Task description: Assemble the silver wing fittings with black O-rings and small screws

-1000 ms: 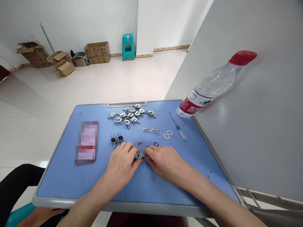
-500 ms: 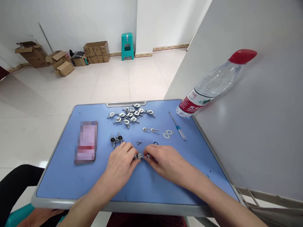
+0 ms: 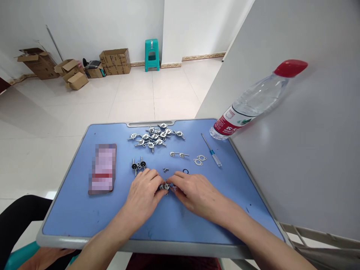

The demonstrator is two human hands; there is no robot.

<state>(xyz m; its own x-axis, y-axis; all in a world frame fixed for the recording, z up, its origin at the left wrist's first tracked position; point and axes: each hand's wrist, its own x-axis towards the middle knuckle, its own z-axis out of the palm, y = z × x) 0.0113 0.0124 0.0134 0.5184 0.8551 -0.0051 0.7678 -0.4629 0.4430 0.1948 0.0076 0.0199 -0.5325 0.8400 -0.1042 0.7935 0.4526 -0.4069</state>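
Observation:
Near the front middle of the table, my left hand [image 3: 144, 189] is closed on a small metal valve [image 3: 164, 186] with a thin stem pointing up. Facing it, my right hand [image 3: 194, 193] pinches what looks like a small clear-handled screwdriver [image 3: 174, 188], mostly hidden by the fingers. Its tip is against or very near the valve's right side. Just beyond the hands lie several small screws [image 3: 165, 170] and a black rubber ring [image 3: 185, 171]. Two valve bodies with black round faces [image 3: 138, 165] rest beyond my left hand.
A pile of metal valves [image 3: 156, 135] lies at the table's far side. Two levers [image 3: 179, 154], flat metal plates [image 3: 200, 160] and another screwdriver [image 3: 215, 157] lie to the right. A water bottle [image 3: 233, 122] stands at the right edge; a phone [image 3: 104, 168] lies left.
My right hand has shifted slightly left, bringing its fingers and the screwdriver closer to the valve. My left hand stays almost in place, still gripping the valve.

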